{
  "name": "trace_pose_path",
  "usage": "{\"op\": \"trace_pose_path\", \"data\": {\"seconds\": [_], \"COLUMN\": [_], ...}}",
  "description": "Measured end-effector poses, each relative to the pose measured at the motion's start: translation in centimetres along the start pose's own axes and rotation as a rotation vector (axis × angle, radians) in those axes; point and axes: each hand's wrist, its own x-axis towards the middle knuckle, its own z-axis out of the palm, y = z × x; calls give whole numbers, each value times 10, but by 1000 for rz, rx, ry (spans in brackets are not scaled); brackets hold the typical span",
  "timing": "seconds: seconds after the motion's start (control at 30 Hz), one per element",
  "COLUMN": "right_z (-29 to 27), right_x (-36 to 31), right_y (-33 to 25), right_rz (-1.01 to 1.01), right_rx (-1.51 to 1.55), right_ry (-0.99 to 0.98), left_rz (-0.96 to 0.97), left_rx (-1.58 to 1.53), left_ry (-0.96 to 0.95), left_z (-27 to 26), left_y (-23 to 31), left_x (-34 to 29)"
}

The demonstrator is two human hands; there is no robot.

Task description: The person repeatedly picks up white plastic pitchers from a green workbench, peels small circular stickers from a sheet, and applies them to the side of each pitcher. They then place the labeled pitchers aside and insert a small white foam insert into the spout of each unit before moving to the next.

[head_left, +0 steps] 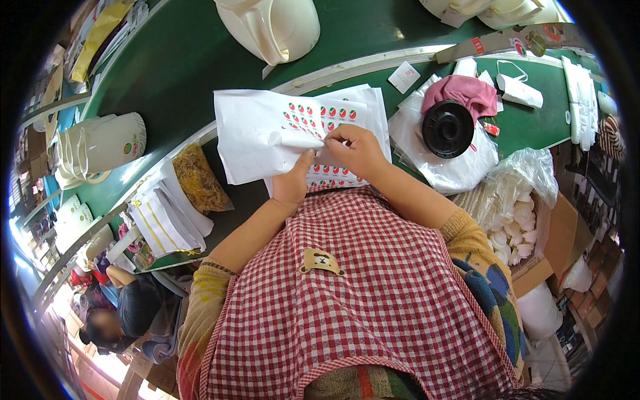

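- The left hand pinches the near edge of a white sticker sheet, thumb up on top, fingers closed on the paper.
- The right hand has its fingertips drawn together on the sheet, beside a curled-up white strip, nipping at a sticker.
- The sheet sits at the near edge of the green worktop, right in front of the person's checked apron; rows of round red-and-green stickers cover it.
- To its right, a black round lid rests on a clear plastic bag, a pink cloth just behind it.
- To its left, a bag of yellow rubber bands and a stack of white leaflets.
- A cream plastic jug rides the belt beyond the far edge.
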Motion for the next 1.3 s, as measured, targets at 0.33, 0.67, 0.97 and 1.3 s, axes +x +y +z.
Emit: {"op": "trace_pose_path", "data": {"seconds": [0.33, 0.67, 0.97, 1.3], "right_z": [-17, -63, -51, -80], "right_x": [27, 29, 51, 112], "right_y": [19, 18, 12, -49], "right_rz": [260, 137, 62, -485], "right_rx": [565, 497, 483, -88], "right_ry": [158, 342, 303, 414], "left_rz": [-775, -508, 217, -53], "left_rx": [-744, 615, 182, -402], "left_ry": [47, -701, -168, -116], "left_z": [0, -44, -18, -22], "left_y": [-28, 126, 113, 189], "left_x": [0, 40, 168, 273]}}
